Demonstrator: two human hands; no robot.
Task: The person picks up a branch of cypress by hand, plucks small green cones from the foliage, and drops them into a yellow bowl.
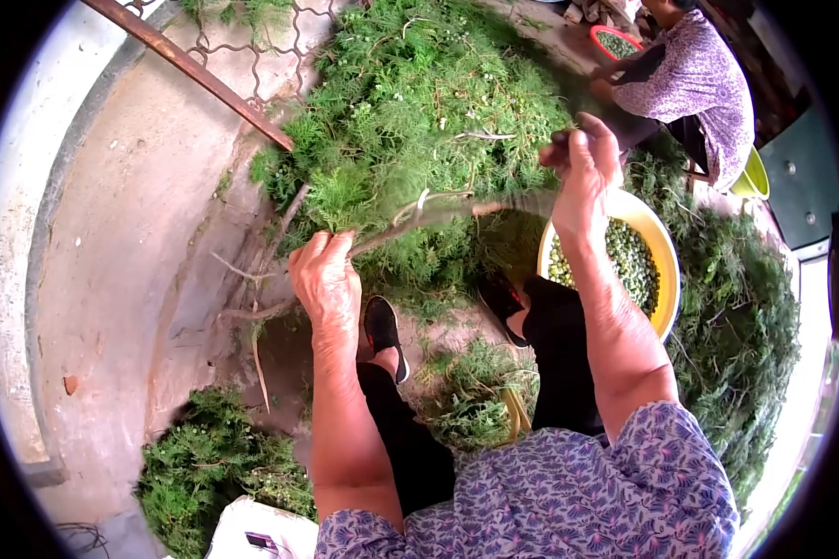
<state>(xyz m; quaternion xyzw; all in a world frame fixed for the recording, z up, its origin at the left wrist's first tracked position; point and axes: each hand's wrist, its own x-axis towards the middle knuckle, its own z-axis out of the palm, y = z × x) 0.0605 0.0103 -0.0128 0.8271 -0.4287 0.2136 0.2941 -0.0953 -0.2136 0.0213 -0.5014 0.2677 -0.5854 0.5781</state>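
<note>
My left hand (326, 278) grips the near end of a thin branch (438, 212) that runs across in front of me. My right hand (583, 172) closes around the same branch farther along, above a yellow bowl (667, 252) filled with small green seeds (629, 256). The branch is blurred between my hands. A big heap of green feathery sprigs (419, 121) lies just behind it. My legs in black trousers and black shoes (382, 326) rest on the ground below.
Another person in a purple patterned top (699, 79) sits at the far right beside a red bowl (613, 42). More green sprigs lie at the right (746, 317) and lower left (214, 466). A concrete wall (130, 233) and a rusty bar (191, 67) stand at the left.
</note>
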